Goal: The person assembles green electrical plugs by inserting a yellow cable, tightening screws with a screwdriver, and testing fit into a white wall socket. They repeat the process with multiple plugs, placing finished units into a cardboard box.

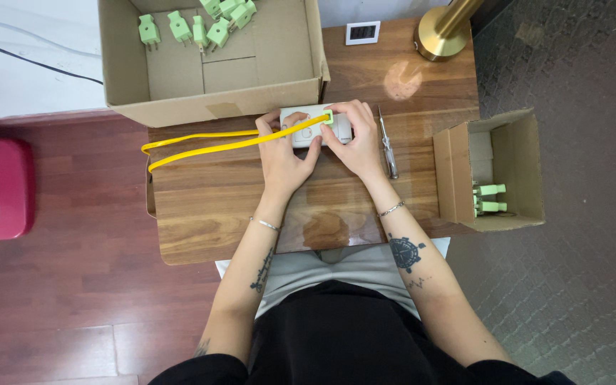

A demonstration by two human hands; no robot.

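Fingers [301, 135] of both hands curled closed around white socket block [315, 128], right pinching green plug [328, 117].

Under our left hand [281, 153] and right hand [354, 142] most of the white socket block [306, 128] stays hidden; we cannot tell its outlets. The green plug [328, 117] between our fingertips shows only a corner, its prongs unseen. Above the grip, the cardboard box [212, 78] runs off the top edge. The small display [363, 32] is too small to make out.
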